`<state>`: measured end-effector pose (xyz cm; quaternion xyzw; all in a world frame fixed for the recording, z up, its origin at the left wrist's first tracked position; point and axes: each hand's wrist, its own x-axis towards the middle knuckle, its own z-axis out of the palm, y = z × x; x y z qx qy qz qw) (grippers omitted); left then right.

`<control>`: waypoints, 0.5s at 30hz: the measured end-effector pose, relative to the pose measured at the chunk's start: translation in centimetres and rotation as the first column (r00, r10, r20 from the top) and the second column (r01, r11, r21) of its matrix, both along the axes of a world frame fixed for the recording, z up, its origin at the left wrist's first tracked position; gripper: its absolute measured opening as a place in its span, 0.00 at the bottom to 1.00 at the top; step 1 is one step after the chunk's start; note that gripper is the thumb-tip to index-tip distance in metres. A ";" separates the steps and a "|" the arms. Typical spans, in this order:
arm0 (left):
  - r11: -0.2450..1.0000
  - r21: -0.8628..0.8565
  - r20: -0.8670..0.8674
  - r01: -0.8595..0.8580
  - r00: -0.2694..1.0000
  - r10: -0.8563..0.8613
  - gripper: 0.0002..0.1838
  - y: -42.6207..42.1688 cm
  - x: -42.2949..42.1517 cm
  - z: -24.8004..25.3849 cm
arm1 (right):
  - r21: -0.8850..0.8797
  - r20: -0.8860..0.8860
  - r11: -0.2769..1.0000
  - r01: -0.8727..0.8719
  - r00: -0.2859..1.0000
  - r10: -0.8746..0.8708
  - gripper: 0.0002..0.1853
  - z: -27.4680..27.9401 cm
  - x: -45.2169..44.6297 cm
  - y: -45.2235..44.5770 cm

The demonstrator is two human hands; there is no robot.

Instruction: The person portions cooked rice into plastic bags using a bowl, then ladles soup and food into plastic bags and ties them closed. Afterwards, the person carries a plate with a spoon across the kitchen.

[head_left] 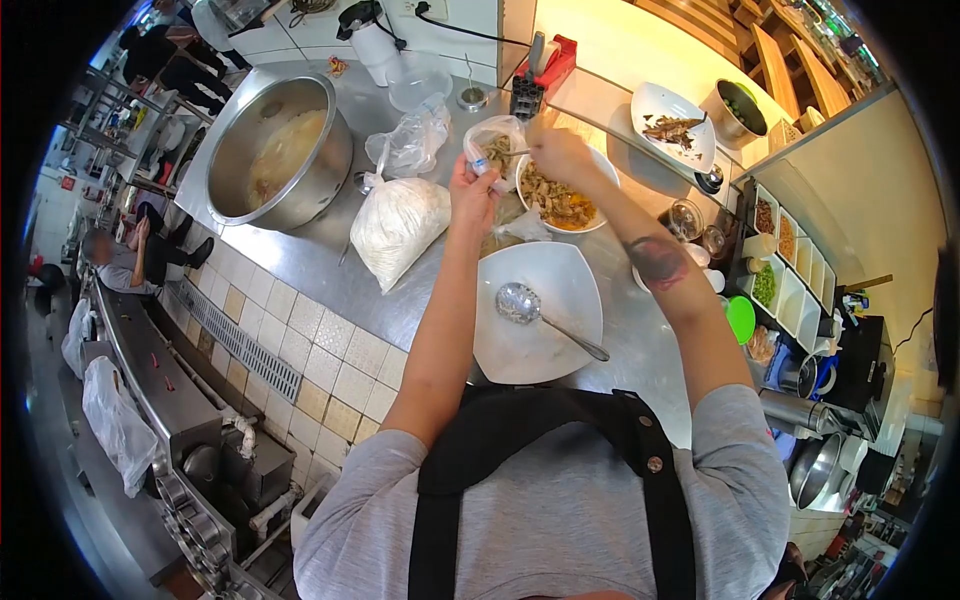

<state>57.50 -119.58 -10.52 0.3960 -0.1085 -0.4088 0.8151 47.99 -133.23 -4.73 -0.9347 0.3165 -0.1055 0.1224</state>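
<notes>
My left hand is closed round a clear plastic bag with some brownish food inside. My right hand, slightly blurred, grips a utensil whose far end is at the bag's mouth. Below my right hand is a white bowl of chopped brown food in orange liquid. Nearer to me, a white square dish holds a metal ladle. Left of my left forearm sits a tied bag of white contents.
A large steel pot stands at the left, near crumpled plastic bags. On the right are a plate with food scraps, a steel pot and ingredient trays. A seated person is far left; other people stand behind.
</notes>
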 end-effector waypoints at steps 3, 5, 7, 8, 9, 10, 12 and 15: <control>0.999 -0.050 0.003 -0.010 1.000 0.011 0.28 0.5 0.7 0.4 | -0.368 -0.110 0.903 -0.222 0.975 0.195 0.05 0.1 1.1 3.3; 0.999 -0.049 0.005 -0.010 1.000 0.010 0.28 1.0 1.1 0.6 | -0.420 -0.047 0.878 -0.228 0.972 0.230 0.06 0.6 0.4 3.4; 0.999 -0.049 -0.005 -0.016 1.000 0.016 0.28 1.2 1.1 0.6 | -0.430 0.045 0.878 -0.209 0.967 0.252 0.06 1.4 -0.9 3.3; 0.999 -0.049 -0.017 -0.019 1.000 0.018 0.29 1.3 1.0 0.5 | -0.412 0.105 0.892 -0.188 0.962 0.252 0.05 1.9 -2.0 3.0; 0.998 -0.051 -0.031 -0.022 0.999 0.021 0.29 1.3 0.7 0.4 | -0.394 0.163 0.904 -0.168 0.955 0.249 0.05 2.6 -3.3 2.8; 0.999 -0.046 -0.022 -0.012 1.000 0.011 0.29 1.1 0.7 -0.1 | -0.380 0.143 0.916 -0.129 0.970 0.196 0.06 3.6 -4.7 2.7; 0.999 -0.035 -0.001 0.008 1.000 -0.008 0.30 0.7 0.6 -0.9 | -0.355 0.104 0.934 -0.045 0.991 0.088 0.06 5.1 -7.5 2.5; 1.000 0.000 -0.025 -0.006 1.000 0.006 0.31 0.4 -0.3 0.0 | -0.322 0.149 0.943 0.081 0.988 -0.034 0.08 4.3 -11.4 1.0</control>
